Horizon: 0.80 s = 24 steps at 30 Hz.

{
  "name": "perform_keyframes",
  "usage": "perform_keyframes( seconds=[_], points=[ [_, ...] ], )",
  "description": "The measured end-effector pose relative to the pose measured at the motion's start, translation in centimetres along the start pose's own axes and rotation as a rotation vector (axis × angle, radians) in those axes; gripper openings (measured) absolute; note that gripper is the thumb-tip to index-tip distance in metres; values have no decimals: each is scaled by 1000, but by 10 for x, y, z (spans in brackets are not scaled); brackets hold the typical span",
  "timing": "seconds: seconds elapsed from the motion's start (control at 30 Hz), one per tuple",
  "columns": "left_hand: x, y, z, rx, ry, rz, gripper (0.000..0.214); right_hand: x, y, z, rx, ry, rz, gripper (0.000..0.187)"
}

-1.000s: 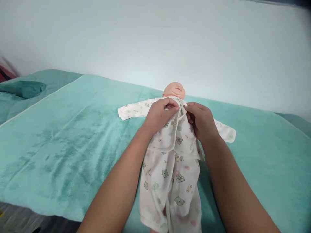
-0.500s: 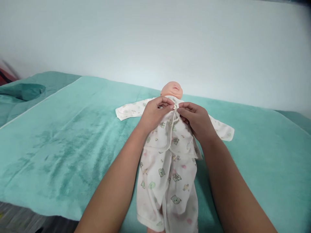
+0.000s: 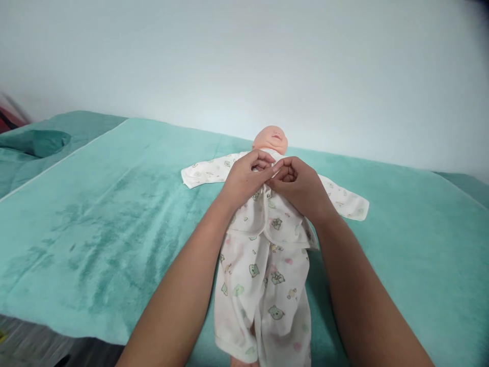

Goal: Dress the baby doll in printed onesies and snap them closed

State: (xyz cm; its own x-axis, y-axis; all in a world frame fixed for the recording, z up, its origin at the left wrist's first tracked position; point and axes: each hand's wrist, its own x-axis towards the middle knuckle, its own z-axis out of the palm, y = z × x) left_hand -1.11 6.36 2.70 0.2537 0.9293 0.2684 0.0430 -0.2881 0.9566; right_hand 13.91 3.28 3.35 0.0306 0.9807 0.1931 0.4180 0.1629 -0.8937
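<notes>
A baby doll (image 3: 272,138) lies on its back on a teal towel (image 3: 114,214), its head toward the wall. It wears a white printed shirt (image 3: 280,219) with sleeves spread to both sides and matching white trousers (image 3: 263,300). My left hand (image 3: 246,178) and my right hand (image 3: 298,186) meet at the doll's upper chest just below the chin. Both hands have their fingers curled and pinch the two front edges of the shirt together. The spot between the fingertips is hidden.
The towel covers a bed that runs along a white wall (image 3: 244,66). A teal pillow (image 3: 36,141) lies at the far left. The near edge of the bed (image 3: 57,334) shows at the bottom left.
The two front edges of the shirt, apart a second ago, now lie closed over the chest. My right hand has moved left until it touches my left hand at the neckline.
</notes>
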Motion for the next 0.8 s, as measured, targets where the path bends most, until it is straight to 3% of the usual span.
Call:
perform_keyframes(
  seconds=[0.2, 0.43, 0.53, 0.63, 0.8],
  points=[
    [4, -8, -2, -152, 2, -8, 17, 1, 6, -1, 174, -33, 3, 28],
    [3, -10, -3, 193, 33, 155, 18, 3, 11, -1, 216, 64, 27, 13],
    [1, -11, -5, 269, 26, 201, 22, -3, 1, -1, 58, 50, 29, 23],
    [-3, -9, -9, 249, 17, 190, 21, -13, -13, 0, -244, -18, 2, 36],
    [-14, 4, -24, 269, -116, 52, 14, -25, -26, 0, -569, -119, 0, 34]
  ],
)
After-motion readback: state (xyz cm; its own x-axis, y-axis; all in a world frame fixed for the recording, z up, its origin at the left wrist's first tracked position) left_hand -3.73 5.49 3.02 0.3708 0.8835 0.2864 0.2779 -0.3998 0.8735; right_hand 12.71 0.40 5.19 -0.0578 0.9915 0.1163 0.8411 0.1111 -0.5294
